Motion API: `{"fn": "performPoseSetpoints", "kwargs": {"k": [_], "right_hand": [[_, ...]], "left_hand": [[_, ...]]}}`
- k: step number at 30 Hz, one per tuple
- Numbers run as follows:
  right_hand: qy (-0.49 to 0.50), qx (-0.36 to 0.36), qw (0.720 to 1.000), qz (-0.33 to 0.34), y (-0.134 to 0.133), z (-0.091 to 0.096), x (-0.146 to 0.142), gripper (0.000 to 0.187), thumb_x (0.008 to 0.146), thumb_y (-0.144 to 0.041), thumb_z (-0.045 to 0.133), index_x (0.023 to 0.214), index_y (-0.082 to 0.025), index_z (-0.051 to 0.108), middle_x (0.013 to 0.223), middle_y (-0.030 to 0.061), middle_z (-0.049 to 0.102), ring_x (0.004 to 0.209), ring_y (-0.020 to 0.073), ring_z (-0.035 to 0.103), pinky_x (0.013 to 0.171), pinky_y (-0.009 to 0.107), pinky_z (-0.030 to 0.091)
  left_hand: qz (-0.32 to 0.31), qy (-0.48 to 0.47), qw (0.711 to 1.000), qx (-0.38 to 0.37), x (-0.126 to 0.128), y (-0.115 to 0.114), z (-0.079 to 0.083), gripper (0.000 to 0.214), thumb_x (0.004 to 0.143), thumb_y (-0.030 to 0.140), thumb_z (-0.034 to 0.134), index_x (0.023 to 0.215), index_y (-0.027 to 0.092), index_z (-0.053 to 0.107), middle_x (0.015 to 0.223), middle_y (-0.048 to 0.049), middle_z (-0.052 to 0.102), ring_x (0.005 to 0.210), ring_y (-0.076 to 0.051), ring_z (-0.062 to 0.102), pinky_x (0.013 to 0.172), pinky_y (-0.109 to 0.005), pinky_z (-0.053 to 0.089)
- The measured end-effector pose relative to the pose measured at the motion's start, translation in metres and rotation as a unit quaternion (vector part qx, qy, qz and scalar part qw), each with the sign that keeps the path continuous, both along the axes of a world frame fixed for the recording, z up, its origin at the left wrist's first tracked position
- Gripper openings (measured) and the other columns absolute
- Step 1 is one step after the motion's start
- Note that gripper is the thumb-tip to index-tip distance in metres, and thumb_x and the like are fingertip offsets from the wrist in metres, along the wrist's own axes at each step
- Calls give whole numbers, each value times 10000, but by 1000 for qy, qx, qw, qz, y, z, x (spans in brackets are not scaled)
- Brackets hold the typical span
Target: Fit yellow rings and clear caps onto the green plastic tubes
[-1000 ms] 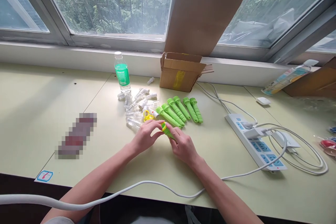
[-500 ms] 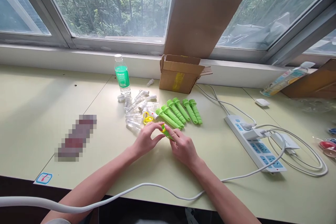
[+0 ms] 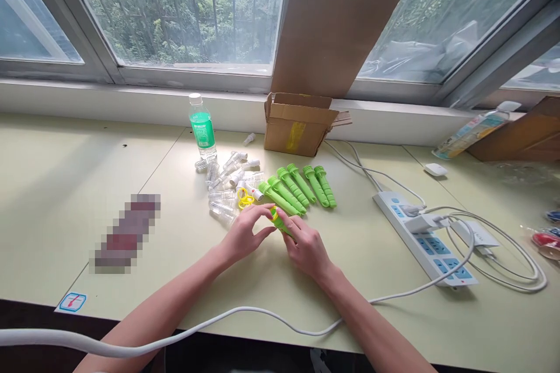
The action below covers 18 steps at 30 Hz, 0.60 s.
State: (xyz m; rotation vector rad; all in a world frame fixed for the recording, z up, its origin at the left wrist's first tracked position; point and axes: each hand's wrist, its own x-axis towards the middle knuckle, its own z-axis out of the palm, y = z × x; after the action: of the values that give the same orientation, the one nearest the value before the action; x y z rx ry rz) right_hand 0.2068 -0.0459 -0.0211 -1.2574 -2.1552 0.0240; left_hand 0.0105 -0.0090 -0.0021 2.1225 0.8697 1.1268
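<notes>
Two hands [image 3: 245,234] [image 3: 307,246], one green tube [image 3: 277,220], perhaps six spares [image 3: 294,184]

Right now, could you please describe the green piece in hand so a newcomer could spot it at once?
Find the open cardboard box under the window; before it lies a row of green sticks. Just nearer is the green piece, the only one pinched between the left hand and right hand.

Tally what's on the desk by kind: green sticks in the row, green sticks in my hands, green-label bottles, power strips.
Green sticks lying in a row: 6
Green stick in left hand and right hand: 1
Green-label water bottle: 1
White power strip: 1
Total: 9
</notes>
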Motion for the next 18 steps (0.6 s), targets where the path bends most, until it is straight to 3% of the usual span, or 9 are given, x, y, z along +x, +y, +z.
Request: {"fn": "performPoseSetpoints", "kwargs": {"k": [6,11,18], "right_hand": [[47,-21,998,21,-1,1,-1,640,898,-107,433,1496,-272,273,905,74,614,612,151,567,570,277,514],[103,-36,993,48,-1,2,-2,654,896,-113,457,1498,-278,263,1016,107,639,801,211,654,655,320,564],[173,-64,979,82,-3,7,-7,642,893,-119,480,1489,-264,286,1143,117,636,985,241,644,781,359,567]], "left_hand": [[7,-2,1000,23,0,0,1,171,825,189,646,964,208,548,1192,-90,647,1097,-232,620,944,-446,502],[7,-19,1000,21,0,0,5,188,817,222,671,950,206,540,1185,-97,651,1086,-234,628,940,-445,507],[-4,-41,998,44,-1,3,7,195,803,217,693,925,202,542,1122,-87,666,1042,-219,637,905,-414,520]]}}
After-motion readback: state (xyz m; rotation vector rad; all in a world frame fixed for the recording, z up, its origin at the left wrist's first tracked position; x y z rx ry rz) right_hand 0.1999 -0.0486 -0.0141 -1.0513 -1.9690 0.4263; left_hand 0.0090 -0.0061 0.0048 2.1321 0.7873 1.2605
